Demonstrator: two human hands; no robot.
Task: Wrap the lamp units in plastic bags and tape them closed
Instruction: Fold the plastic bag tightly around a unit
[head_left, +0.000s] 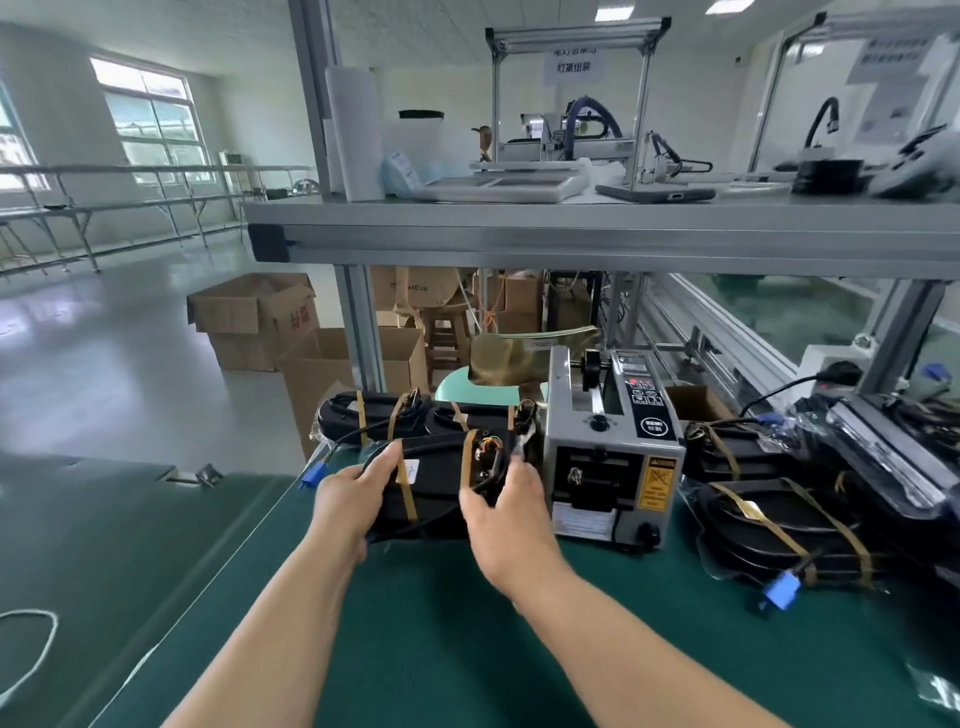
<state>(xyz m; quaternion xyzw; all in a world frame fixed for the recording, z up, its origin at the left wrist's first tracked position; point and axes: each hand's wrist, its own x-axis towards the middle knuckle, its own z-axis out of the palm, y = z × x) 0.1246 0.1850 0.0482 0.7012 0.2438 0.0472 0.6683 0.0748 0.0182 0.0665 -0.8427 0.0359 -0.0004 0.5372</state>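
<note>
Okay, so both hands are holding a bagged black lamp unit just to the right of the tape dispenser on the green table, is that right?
Not quite. The head view shows the left hand and the right hand holding the bagged black lamp unit over the green table, but it sits to the left of the tape dispenser, not the right.

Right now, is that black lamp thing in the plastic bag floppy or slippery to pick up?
Probably stiff: the black bagged lamp unit holds its shape between the left hand and right hand. That two-handed grip hints it's heavyish. Being glossy, it may slip.
</note>
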